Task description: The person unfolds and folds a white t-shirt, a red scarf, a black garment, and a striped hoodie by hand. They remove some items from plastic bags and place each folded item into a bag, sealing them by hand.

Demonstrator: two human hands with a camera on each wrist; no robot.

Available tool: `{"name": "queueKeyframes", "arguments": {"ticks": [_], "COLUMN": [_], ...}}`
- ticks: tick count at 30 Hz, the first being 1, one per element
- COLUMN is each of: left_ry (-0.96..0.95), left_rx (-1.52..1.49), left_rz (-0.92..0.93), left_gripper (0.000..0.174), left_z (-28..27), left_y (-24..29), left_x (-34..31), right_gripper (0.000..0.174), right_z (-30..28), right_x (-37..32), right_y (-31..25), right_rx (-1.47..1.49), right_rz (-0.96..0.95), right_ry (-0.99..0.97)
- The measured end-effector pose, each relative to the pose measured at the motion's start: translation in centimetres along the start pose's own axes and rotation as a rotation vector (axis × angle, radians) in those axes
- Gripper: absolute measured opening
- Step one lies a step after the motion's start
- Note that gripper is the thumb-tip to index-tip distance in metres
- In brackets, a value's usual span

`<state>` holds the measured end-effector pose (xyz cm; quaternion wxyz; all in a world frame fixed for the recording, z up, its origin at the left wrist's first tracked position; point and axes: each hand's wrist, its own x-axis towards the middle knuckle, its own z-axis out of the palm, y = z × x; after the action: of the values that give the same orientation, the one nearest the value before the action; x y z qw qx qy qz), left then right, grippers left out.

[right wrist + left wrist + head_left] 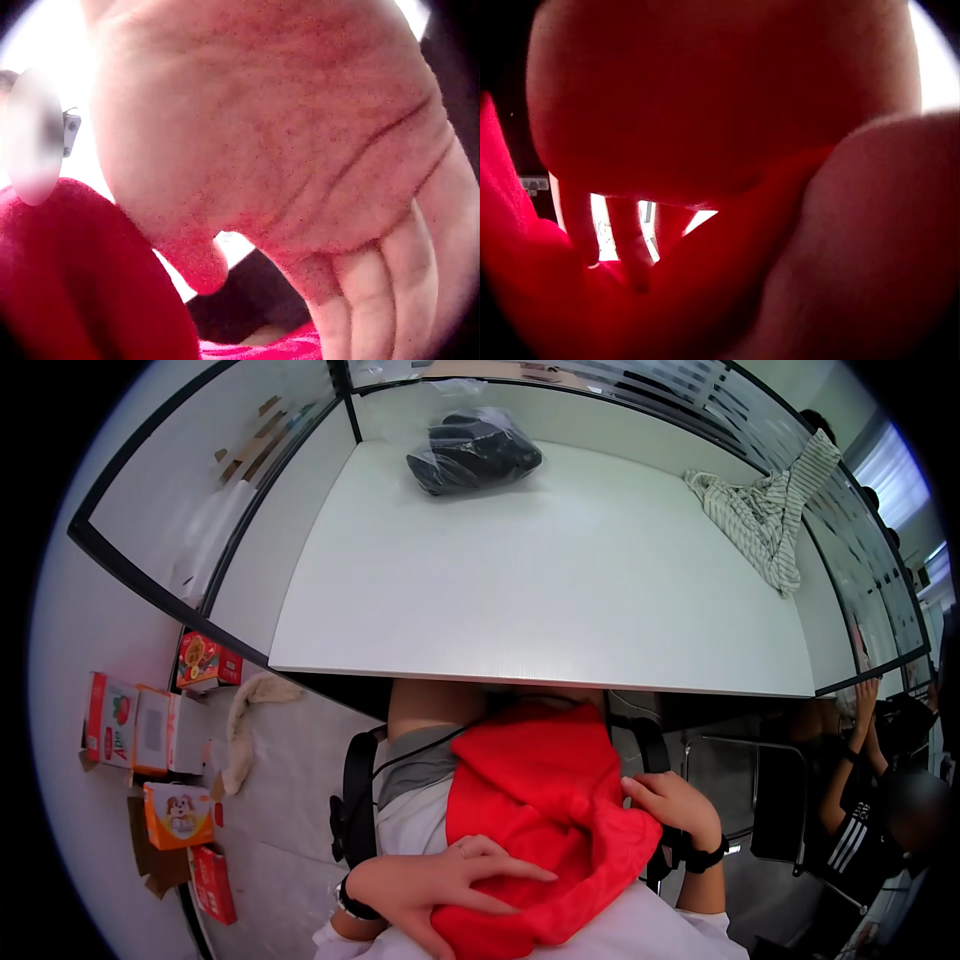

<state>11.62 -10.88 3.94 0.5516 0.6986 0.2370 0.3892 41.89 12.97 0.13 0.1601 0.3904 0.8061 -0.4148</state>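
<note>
A red cloth lies bunched over the person's lap, with a raised fold along its right side. The left hand rests on its lower left part, fingers spread and a ring on one of them. Red fabric also surrounds that hand in the left wrist view. At the right fold is the right hand, thumb side toward the cloth. Its palm fills much of the right wrist view, with the fingers extended downward and the thumb apart from them, beside the red fabric.
A white desk with partitions stands ahead. On it are a dark bundle in clear plastic and a striped cloth. Several boxes, including an orange box, are on the left. Another person sits at the right.
</note>
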Motion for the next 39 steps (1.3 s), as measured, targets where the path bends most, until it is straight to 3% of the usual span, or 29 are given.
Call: {"name": "queueKeyframes", "arguments": {"ticks": [3, 5, 9, 11, 12, 14, 18, 20, 21, 23, 26, 31, 32, 33, 36, 39], "left_ry": [0.02, 0.06, -0.005, 0.001, 0.006, 0.019, 0.098, 0.24, 0.253, 0.228, 0.216, 0.232, 0.23, 0.264, 0.544, 0.862], "left_rx": [0.081, 0.152, 0.24, 0.181, 0.187, 0.168, 0.216, 0.326, 0.392, 0.423, 0.455, 0.459, 0.488, 0.543, 0.81, 0.741], "left_rz": [0.0, -0.03, -0.008, 0.006, 0.009, -0.057, -0.088, -0.162, -0.219, -0.218, -0.198, -0.381, -0.446, -0.463, -0.344, -0.154], "left_gripper": [0.066, 0.06, 0.057, 0.062, 0.062, 0.071, 0.07, 0.064, 0.061, 0.061, 0.058, 0.06, 0.061, 0.064, 0.044, 0.037], "left_z": [0.6, 0.8, 0.2, 0.5, 0.5, 0.6, 1.5, 2.2, 2.1, 2.3, 2.4, 2.8, 3.0, 3.2, 3.2, 3.4], "left_y": [2.0, 3.1, 3.0, 2.7, 3.0, 4.0, 6.2, 6.6, 7.3, 7.8, 8.2, 8.9, 9.0, 9.0, 9.0, 9.1], "left_x": [0.9, 1.3, 1.0, 0.8, 0.7, 0.4, -0.6, -1.2, -1.0, -0.7, 0.0, 0.9, 0.9, 0.6, -0.1, -0.5], "right_gripper": [0.058, 0.061, 0.06, 0.064, 0.064, 0.068, 0.062, 0.049, 0.049, 0.038, 0.036, 0.036, 0.033, 0.032, 0.027, 0.023], "right_z": [1.0, 1.9, 1.1, 1.5, 2.2, 4.2, 4.9, 4.3, 3.6, 2.1, 0.8, -2.3, -3.0, -3.7, -5.3, -6.8], "right_x": [1.4, 2.4, 4.3, 5.6, 6.4, 7.9, 7.9, 7.1, 6.4, 4.6, 2.5, -2.6, -3.2, -3.6, -5.1, -7.5], "right_y": [0.7, 0.1, -1.6, -1.4, -0.6, 1.7, 2.1, 1.4, 0.9, -0.6, -2.3, -7.2, -8.3, -9.1, -11.3, -13.5], "right_rx": [0.248, 0.412, 0.281, 0.062, 0.056, 0.021, 0.131, 0.572, 0.567, 0.953, 0.878, 0.847, 0.847, 0.786, 0.688, 0.554], "right_rz": [-0.049, 0.036, 0.193, 0.112, 0.106, -0.086, -0.138, -0.165, -0.174, -0.085, -0.152, -0.179, -0.286, -0.333, -0.384, -0.505], "right_ry": [0.048, 0.252, 0.203, 0.156, 0.158, 0.328, 0.408, 0.365, 0.367, 0.013, -0.043, -0.057, -0.091, -0.1, -0.094, -0.033]}}
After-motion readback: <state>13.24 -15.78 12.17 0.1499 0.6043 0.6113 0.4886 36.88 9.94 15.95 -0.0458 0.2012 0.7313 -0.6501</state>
